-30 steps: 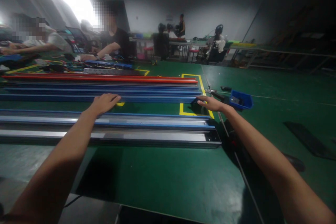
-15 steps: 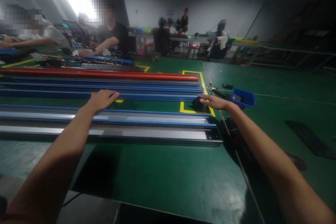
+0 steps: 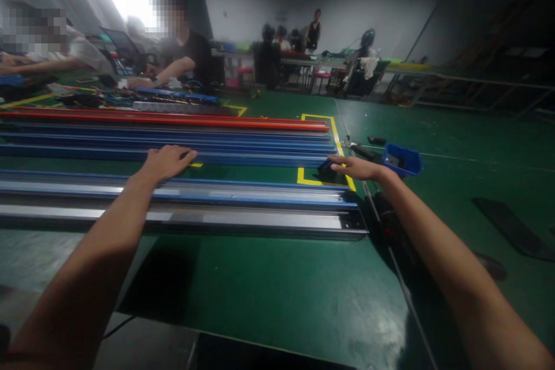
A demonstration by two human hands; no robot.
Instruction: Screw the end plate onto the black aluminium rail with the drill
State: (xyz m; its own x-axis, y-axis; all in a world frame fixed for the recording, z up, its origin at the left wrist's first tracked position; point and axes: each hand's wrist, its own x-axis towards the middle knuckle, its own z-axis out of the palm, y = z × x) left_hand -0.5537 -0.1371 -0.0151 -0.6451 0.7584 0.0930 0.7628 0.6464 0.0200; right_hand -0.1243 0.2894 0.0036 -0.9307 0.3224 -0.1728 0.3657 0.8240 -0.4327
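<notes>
My left hand (image 3: 170, 162) lies palm down on the nearest of several long blue rails (image 3: 260, 158), its fingers pointing right and slightly apart. At that rail's right end, my right hand (image 3: 356, 167) touches the tip with its fingers stretched out flat and the thumb below them. Behind the blue rails runs a red rail (image 3: 217, 120). Closer to me lie a silver rail with blue edges (image 3: 269, 193) and a wider silver and black channel (image 3: 260, 221), parallel to the others. Both palms are hidden.
A blue bin (image 3: 402, 160) with small parts stands right of my right hand. A dark power tool (image 3: 392, 228) lies under my right forearm beside a thin rod. Two people sit at the back left by wires (image 3: 99, 95). Yellow tape (image 3: 325, 183) marks the green table.
The camera view has shifted slightly. Both hands stay in the same places on the blue rail, and the rails have not visibly moved.
</notes>
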